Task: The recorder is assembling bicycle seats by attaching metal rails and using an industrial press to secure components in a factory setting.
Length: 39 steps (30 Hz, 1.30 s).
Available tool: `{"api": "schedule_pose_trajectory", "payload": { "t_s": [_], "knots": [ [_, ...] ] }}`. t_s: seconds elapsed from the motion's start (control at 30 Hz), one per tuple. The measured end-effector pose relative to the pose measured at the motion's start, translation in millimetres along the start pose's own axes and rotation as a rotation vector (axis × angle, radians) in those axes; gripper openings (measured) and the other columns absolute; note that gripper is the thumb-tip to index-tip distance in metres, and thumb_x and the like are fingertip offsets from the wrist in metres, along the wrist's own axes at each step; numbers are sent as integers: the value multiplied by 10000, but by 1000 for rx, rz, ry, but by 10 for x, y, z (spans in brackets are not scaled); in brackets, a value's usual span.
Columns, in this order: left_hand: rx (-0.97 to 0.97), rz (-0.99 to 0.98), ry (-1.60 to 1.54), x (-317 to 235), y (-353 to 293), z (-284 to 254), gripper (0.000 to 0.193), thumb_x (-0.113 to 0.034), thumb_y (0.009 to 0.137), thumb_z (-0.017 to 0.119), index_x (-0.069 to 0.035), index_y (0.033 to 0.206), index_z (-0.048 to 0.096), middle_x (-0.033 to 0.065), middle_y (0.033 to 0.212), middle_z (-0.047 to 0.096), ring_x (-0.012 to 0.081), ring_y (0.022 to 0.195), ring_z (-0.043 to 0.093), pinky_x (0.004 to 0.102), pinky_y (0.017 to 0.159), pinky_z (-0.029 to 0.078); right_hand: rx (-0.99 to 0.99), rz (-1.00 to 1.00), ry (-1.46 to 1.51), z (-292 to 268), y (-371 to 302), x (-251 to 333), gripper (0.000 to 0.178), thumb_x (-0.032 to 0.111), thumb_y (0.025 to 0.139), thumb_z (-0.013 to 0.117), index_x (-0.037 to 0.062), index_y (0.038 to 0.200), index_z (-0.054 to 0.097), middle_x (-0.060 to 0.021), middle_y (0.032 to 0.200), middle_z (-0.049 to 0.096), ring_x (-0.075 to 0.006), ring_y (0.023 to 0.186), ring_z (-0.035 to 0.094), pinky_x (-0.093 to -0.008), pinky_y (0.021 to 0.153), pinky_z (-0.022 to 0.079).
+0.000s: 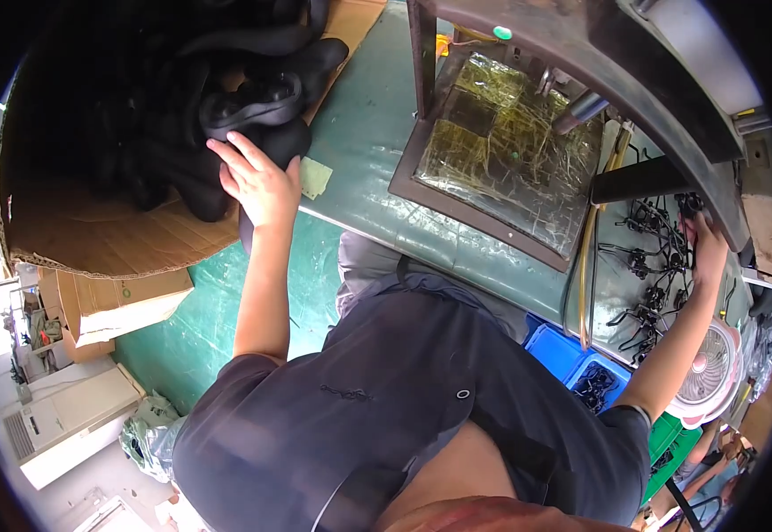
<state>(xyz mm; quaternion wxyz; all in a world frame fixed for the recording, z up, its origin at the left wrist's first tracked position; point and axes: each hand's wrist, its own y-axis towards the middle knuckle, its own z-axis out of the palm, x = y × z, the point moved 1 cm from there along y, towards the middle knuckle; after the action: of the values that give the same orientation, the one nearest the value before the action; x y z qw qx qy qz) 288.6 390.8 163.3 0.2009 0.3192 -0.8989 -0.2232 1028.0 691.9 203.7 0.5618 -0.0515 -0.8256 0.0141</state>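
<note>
My left hand [260, 184] reaches to the open edge of a large cardboard box [120, 244], fingers stretched out and apart. Its fingertips are at a black curved padded piece [257, 111], one of several heaped inside; whether they press on it is hard to see. Far to the right, my right hand [709, 244] has its fingers bent around a small black part [689, 204] at the edge of a group of black wiry parts [641, 262] lying on the table. The frame of a machine partly covers that spot.
A press-like machine with a dark metal frame [678, 71] and a film-covered flat plate [501, 160] stands on the green table [359, 115]. Blue bins [559, 350], a green crate [670, 443] and a fan [705, 372] are at the right. Smaller cartons [129, 301] sit left.
</note>
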Motion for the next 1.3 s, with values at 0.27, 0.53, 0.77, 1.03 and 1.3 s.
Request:
{"api": "schedule_pose_trajectory", "payload": {
  "t_s": [0.27, 0.53, 0.77, 1.03, 1.3],
  "knots": [
    [-120, 70, -707, -22, 544, -56, 1252, -379, 841, 909, 9, 1685, 70, 410, 1705, 36, 604, 1290, 573, 515, 1067, 574, -16, 118, 716, 935, -2189, 265, 701, 319, 1048, 608, -59, 1602, 402, -133, 1134, 683, -199, 861, 657, -272, 717, 522],
    [59, 204, -194, 143, -363, -198, 1112, -322, 865, 862, 6, 1686, 187, 426, 1687, 130, 511, 1317, 594, 447, 1092, 544, 60, -44, 876, 1045, -2885, 28, 728, 255, 971, 707, -59, 1567, 431, -127, 1196, 590, -115, 658, 466, -218, 539, 367],
    [370, 48, -89, 440, -634, -209, 915, -107, 837, 744, -5, 1643, 323, 266, 1352, 568, 442, 1149, 659, 504, 992, 562, 235, -94, 736, 1582, -2677, 289, 822, 315, 879, 764, -86, 1527, 455, -138, 1172, 574, -152, 756, 541, -265, 605, 417],
    [931, -680, -1887, 97, -830, -1137, 533, -5, 920, 634, 98, 1430, 519, 195, 1176, 697, 275, 946, 745, 404, 776, 655, 357, -100, 698, 2175, -2628, 515, 893, 344, 816, 828, -88, 1512, 473, -173, 1243, 643, -117, 660, 516, -241, 516, 362],
    [1855, -192, -2172, -1059, -1174, -1123, 385, -155, 1066, 644, 18, 1405, 584, 182, 1324, 697, 331, 1160, 724, 451, 997, 583, 273, -120, 609, 2174, -2603, 614, 794, 256, 797, 843, -56, 1457, 530, -122, 1207, 636, -103, 720, 562, -213, 568, 424]
  ]
}}
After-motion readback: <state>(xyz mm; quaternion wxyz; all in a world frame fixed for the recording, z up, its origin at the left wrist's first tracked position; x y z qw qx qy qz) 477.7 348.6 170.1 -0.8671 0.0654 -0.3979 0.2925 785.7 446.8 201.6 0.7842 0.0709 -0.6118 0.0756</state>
